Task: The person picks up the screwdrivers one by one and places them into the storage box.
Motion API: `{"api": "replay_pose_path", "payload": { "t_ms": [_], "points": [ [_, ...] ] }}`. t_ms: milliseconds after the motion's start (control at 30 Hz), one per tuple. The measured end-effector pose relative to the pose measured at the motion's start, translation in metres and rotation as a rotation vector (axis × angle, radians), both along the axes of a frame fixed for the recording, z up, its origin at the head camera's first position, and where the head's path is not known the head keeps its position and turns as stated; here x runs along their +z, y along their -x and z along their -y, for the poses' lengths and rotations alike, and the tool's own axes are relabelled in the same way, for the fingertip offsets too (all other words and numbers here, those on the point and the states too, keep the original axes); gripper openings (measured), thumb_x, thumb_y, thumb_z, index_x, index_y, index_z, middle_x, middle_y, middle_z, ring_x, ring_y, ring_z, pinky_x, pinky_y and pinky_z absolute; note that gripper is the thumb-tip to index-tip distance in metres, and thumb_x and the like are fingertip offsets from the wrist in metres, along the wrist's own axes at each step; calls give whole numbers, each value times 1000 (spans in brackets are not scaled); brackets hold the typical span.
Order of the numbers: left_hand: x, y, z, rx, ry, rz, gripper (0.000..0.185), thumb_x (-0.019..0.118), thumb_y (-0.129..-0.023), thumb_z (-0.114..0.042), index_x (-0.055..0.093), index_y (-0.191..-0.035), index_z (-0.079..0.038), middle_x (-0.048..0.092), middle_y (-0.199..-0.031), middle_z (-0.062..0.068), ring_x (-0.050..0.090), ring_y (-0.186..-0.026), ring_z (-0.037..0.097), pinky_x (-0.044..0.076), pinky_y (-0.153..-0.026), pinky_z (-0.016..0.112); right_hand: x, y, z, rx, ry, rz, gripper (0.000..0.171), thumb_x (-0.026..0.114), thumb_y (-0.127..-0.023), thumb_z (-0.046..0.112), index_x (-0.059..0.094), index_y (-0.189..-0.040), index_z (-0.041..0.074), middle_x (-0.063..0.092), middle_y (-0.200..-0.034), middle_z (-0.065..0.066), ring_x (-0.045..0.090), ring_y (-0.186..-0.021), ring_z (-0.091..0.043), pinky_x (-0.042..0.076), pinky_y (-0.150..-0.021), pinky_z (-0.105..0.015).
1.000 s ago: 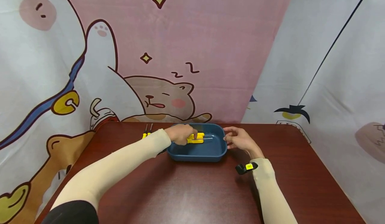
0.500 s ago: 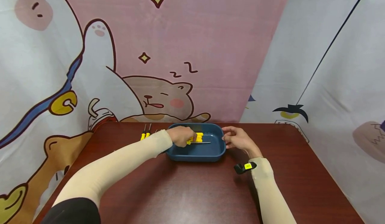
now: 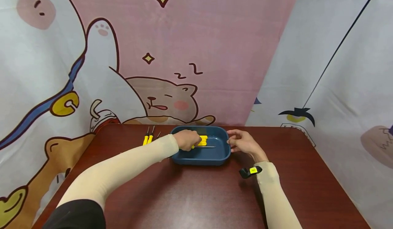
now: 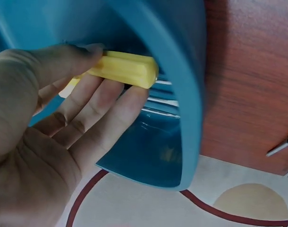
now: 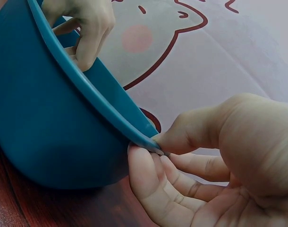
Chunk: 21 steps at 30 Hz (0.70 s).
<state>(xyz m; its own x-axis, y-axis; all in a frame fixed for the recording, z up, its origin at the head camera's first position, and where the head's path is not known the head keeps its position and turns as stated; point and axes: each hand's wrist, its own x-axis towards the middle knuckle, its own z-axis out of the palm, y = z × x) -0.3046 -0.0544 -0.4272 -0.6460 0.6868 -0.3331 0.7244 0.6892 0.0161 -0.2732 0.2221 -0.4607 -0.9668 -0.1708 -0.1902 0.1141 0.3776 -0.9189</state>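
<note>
A blue plastic box (image 3: 201,161) stands towards the back of the table. My left hand (image 3: 187,140) reaches down inside it from the left. Thumb and fingers pinch a screwdriver by its yellow handle (image 4: 125,70), close to the box's end wall in the left wrist view. More yellow handles (image 3: 203,140) lie in the box beside that hand, and metal shafts (image 4: 163,101) show below the held handle. At the box's right end my right hand (image 3: 244,143) grips the rim (image 5: 151,142) between thumb and fingers.
Yellow-and-black screwdrivers (image 3: 149,139) lie on the brown table (image 3: 190,195) left of the box, partly covered by the left sleeve (image 3: 129,160). A cartoon-printed cloth (image 3: 221,51) hangs right behind the table's back edge.
Inside the box my left hand has shifted slightly, and the screwdriver shaft by it now lies nearer the front wall. My right hand stays at the rim.
</note>
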Motion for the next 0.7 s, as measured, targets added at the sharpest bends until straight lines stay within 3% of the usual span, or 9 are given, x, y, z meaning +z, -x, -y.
{"api": "replay_pose_path", "payload": {
  "t_ms": [400,700],
  "points": [
    [-8,0,-4,-16,47,-76,14,71,-93,-3,75,-103,-13,61,-85,-2,51,-69,14,50,-69,26,3,-1,1,4,15,-5,49,62,-97,3,50,-145,0,65,-111,-25,68,-76,-20,65,-72,-38],
    [-6,-1,-4,34,31,-82,10,74,-92,-6,71,-98,-14,60,-84,-1,51,-68,13,51,-70,25,0,0,0,6,8,6,48,62,-97,3,50,-144,0,65,-109,-22,68,-77,-21,65,-71,-35]
  ]
}}
